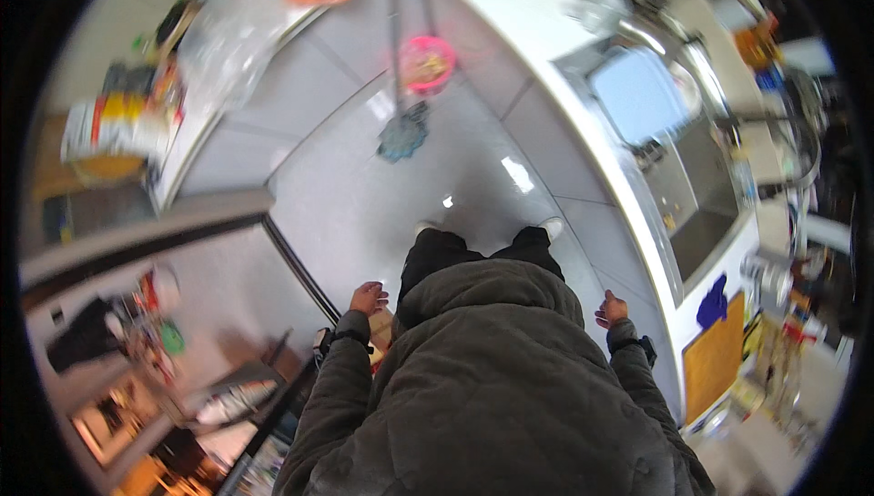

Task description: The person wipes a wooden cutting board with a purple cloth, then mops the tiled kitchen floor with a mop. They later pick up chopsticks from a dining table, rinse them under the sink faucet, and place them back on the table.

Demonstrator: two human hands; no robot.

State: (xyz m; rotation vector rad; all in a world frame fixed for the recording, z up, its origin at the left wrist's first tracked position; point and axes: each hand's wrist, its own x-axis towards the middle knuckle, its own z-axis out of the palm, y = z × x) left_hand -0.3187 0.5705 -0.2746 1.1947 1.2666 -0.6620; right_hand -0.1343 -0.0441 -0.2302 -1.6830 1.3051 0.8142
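Note:
My left hand [369, 298] hangs at my side with nothing in it, its fingers loosely apart. A cardboard box [381, 332] shows just behind it, partly hidden by my jacket. On the other side my right hand [611, 310] also hangs empty, fingers slightly bent, beside the front of the white counter [580, 97]. Both wrists carry strapped devices. Ahead of my feet, a mop [403, 133] with a grey-blue head rests on the glossy floor [341, 175]. A pink waste basket [430, 64] with scraps inside stands past it.
A steel sink [707, 216] with a light-blue basin [640, 94] is set into the right counter. Farther back lie a purple cloth [712, 302] and a wooden cutting board [713, 359]. Plastic bags [232, 45] cover the left counter. A doorway frame [300, 264] stands at left.

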